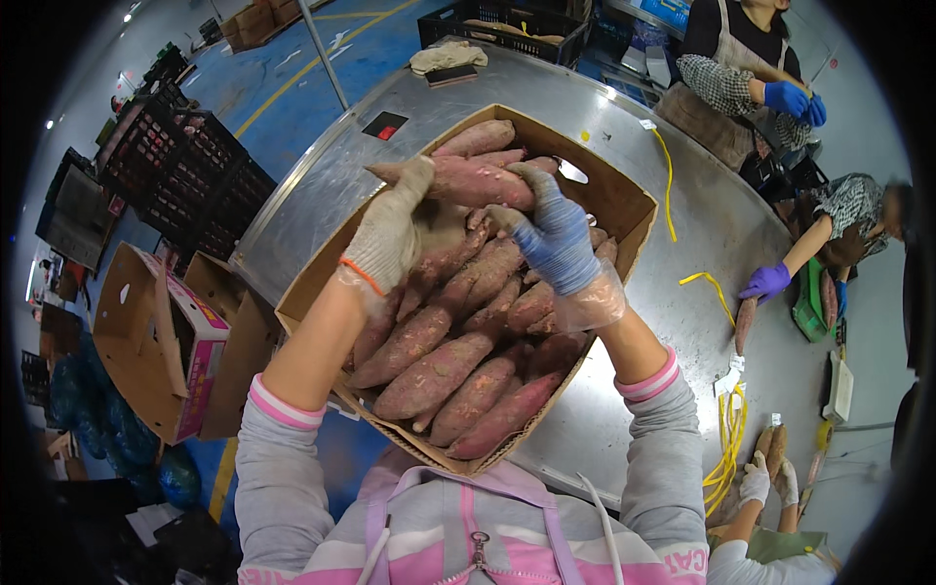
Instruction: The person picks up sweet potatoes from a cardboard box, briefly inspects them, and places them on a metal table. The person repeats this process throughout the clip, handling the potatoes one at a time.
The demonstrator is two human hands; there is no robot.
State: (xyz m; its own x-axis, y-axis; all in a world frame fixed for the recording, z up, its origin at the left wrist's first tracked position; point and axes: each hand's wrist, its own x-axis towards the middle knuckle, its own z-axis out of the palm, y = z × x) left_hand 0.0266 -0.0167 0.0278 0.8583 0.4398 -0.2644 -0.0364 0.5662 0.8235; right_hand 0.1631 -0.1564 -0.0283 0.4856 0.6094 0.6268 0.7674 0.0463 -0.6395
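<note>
A long reddish sweet potato (473,183) lies crosswise between my two hands over the far part of an open cardboard box (632,200). My left hand (388,232), in a whitish knit glove with an orange cuff, is closed round its left part, and the pointed tip sticks out past the thumb. At its right end, my right hand (558,239) grips it in a blue-and-grey glove with clear plastic at the wrist. Several earthy sweet potatoes (434,375) fill the box below, partly hidden by my hands and forearms.
The box rests on a metal table (673,322). Yellow straps (723,439) lie to the right, where co-workers' gloved hands (765,281) handle sweet potatoes. A folded cloth (448,57) sits at the far edge. Empty cartons (146,341) and stacked black crates (185,166) stand left.
</note>
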